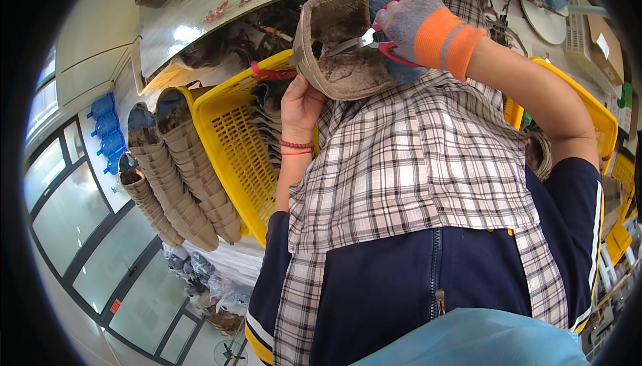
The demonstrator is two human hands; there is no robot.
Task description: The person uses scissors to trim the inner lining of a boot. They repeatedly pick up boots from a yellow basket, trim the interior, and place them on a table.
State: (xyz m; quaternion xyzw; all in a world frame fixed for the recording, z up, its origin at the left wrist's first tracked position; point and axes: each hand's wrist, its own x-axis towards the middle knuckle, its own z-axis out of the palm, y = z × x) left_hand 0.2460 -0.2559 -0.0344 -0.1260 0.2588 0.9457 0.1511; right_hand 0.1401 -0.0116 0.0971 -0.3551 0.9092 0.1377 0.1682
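Note:
My left hand (301,106), bare and with red bracelets at the wrist, grips the near left edge of a cap-like piece (358,83). The piece is tan outside, lined with brown fur, with blue cloth at its right side. Its open side faces up. In an orange and grey glove, my right hand (414,28) is closed on red-handled scissors (352,43). Their metal blades reach over the fur inside the piece. Whether they touch the fur I cannot tell. A red strip (271,73) lies by the left edge of the piece.
A yellow basket (234,145) with dark stacked pieces stands to my left, beside tall stacks of tan fur-lined pieces (177,172). The worktable (200,8) runs across the far side. Another yellow basket (592,108) stands at the right. A plaid apron (401,165) covers my lap.

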